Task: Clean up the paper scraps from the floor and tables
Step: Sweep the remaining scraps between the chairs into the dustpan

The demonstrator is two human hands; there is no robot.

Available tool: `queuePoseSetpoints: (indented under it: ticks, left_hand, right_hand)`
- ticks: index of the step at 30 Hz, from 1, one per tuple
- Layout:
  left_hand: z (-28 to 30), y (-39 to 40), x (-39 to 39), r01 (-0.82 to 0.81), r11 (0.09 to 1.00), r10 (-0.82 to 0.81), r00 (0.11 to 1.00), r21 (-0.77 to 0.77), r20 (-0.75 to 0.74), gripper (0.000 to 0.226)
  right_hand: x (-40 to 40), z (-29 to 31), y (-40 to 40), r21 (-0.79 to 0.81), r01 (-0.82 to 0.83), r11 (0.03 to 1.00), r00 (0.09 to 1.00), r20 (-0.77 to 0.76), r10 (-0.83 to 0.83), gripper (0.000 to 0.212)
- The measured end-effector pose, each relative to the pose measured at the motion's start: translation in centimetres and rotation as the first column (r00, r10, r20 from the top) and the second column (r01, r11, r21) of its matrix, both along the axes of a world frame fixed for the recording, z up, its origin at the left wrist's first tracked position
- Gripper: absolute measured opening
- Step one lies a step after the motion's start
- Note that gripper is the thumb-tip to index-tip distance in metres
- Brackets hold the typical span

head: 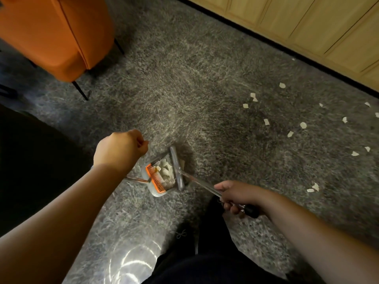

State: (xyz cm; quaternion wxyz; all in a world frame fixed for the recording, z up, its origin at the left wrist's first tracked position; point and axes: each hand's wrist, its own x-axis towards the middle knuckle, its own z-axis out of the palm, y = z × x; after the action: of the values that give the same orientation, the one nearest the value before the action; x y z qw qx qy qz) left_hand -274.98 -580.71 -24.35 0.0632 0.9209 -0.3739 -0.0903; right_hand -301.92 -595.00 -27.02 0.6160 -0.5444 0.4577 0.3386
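A white dustpan [156,192] with an orange comb edge sits on the grey shag carpet and holds several white paper scraps [165,169]. My left hand [120,149] is fisted above the pan, apparently around its upright handle, which the hand hides. My right hand [239,196] grips the metal, black-ended handle of a broom [177,168], whose grey head lies at the pan's mouth. More paper scraps [303,125] are scattered over the carpet to the right.
An orange chair [55,33] with thin black legs stands at the upper left. Light wood cabinets [307,23] run along the upper right. A dark piece of furniture [30,160] fills the left edge. My dark-clothed legs [205,253] are at the bottom.
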Motion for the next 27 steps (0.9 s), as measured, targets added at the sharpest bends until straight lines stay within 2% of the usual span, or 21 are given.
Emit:
queuePoseSetpoints:
  ticks: [4, 12, 17, 23, 27]
  left_hand:
    - [0.5, 0.4, -0.6, -0.025, 0.998, 0.023, 0.999, -0.052, -0.035, 0.02]
    - [1.6, -4.4, -3.3, -0.021, 0.989, 0.008, 0.996, -0.148, -0.093, 0.018]
    - [2.3, -10.7, -5.3, 0.062, 0.988, -0.069, 0.996, -0.143, -0.048, 0.021]
    - [2.1, -20.7, -7.2, 0.111, 0.979, -0.114, 0.993, -0.169, -0.008, 0.023]
    - [2.0, -28.1, -8.0, 0.126, 0.983, -0.129, 0.992, -0.133, -0.011, 0.023]
  right_hand:
    - [-1.8, 1.7, -0.3, -0.066, 0.038, 0.997, 0.999, 0.014, -0.037, 0.044]
    - [-6.2, 3.0, -3.4, -0.078, 0.324, 0.943, 0.946, 0.044, -0.321, 0.052]
    - [-8.8, 3.3, -7.7, -0.071, 0.434, 0.898, 0.9, 0.086, -0.428, 0.053]
    - [-13.6, 3.2, -15.0, -0.001, 0.591, 0.807, 0.8, 0.135, -0.585, 0.047]
    - [-16.8, 3.1, -20.6, 0.02, 0.672, 0.741, 0.73, 0.15, -0.666, 0.049]
